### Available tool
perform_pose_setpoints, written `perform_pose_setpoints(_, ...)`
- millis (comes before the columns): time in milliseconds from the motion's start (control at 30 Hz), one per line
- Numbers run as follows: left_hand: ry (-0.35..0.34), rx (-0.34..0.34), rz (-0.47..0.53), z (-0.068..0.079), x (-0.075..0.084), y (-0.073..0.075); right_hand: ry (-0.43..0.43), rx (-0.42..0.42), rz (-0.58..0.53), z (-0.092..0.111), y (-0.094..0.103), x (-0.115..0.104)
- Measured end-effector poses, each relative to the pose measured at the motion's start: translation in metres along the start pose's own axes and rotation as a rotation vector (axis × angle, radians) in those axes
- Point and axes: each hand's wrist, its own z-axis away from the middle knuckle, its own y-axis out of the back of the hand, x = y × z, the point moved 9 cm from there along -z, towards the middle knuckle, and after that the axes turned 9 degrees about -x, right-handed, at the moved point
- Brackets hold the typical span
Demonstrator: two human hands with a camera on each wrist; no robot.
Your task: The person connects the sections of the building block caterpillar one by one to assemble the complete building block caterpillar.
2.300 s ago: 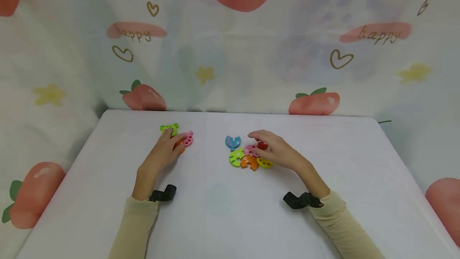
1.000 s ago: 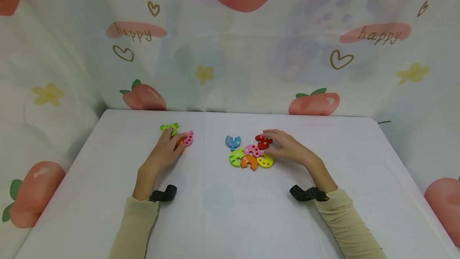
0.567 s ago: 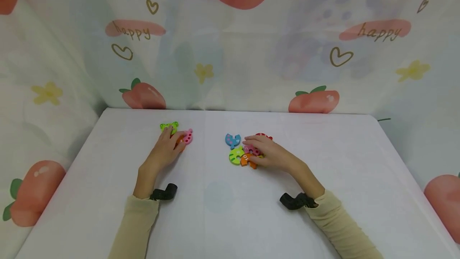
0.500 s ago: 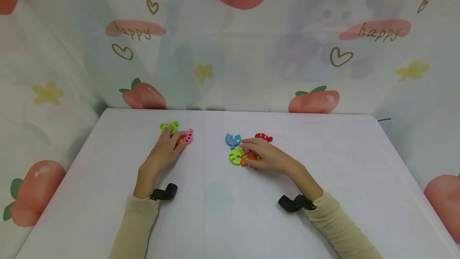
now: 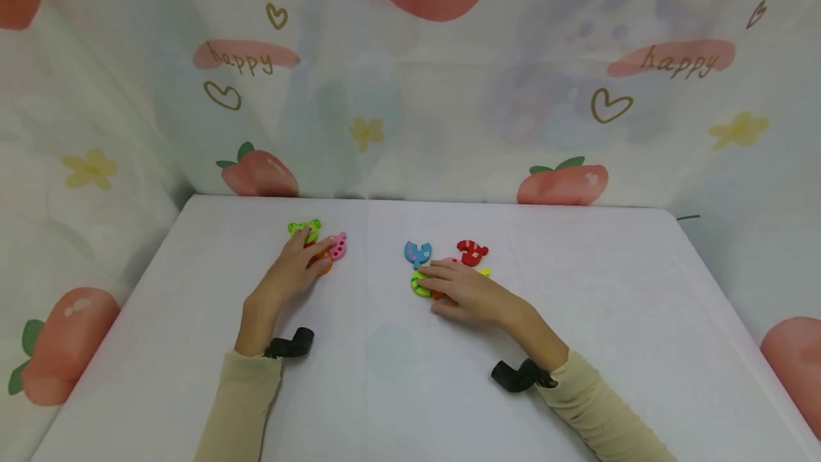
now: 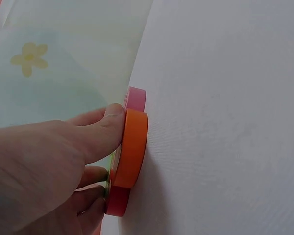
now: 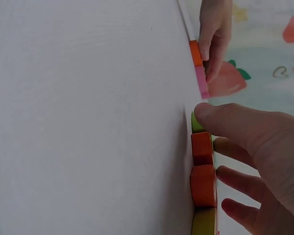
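Note:
My left hand (image 5: 286, 269) rests with its fingertips on a group of flat, animal-shaped puzzle pieces: a green one (image 5: 312, 227), a pink dotted one (image 5: 338, 247), an orange one (image 6: 132, 149) and a red one (image 6: 118, 200). Spread fingers of my right hand (image 5: 474, 294) lie low over a second group, the thumb at the green striped piece (image 5: 419, 284). That hand mostly covers an orange piece (image 7: 203, 187), a pink piece (image 5: 452, 260) and a yellow piece (image 5: 484, 272). Beyond it lie a blue piece (image 5: 418, 253) and a red piece with white stripes (image 5: 472, 252).
Both groups lie on a white table (image 5: 385, 405), with a gap of bare surface between them. A patterned cloth (image 5: 436, 127) with peaches and flowers hangs behind the table and at its sides. Each wrist wears a black camera mount.
After drawing back to the right, my right hand has moved left and nearer over its group, uncovering the red striped piece. My left hand has stayed on its pieces.

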Motion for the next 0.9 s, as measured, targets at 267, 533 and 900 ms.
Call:
perform_pose_setpoints(267,-0.002,0.010,-0.021,-0.0019,-0.0003,-0.0003,0.015,0.026,0.003,-0.0007,0.0015,-0.0002)
perform_pose_setpoints(533,0.000,0.001,-0.017,-0.0011,-0.0028,-0.0034,-0.010,0.073,0.050,0.0012,0.0084,-0.0046)
perform_pose_setpoints(900,0.010,0.007,-0.011,-0.0030,0.0008,-0.0028,-0.050,0.063,-0.031,-0.0004,0.0081,-0.0080)
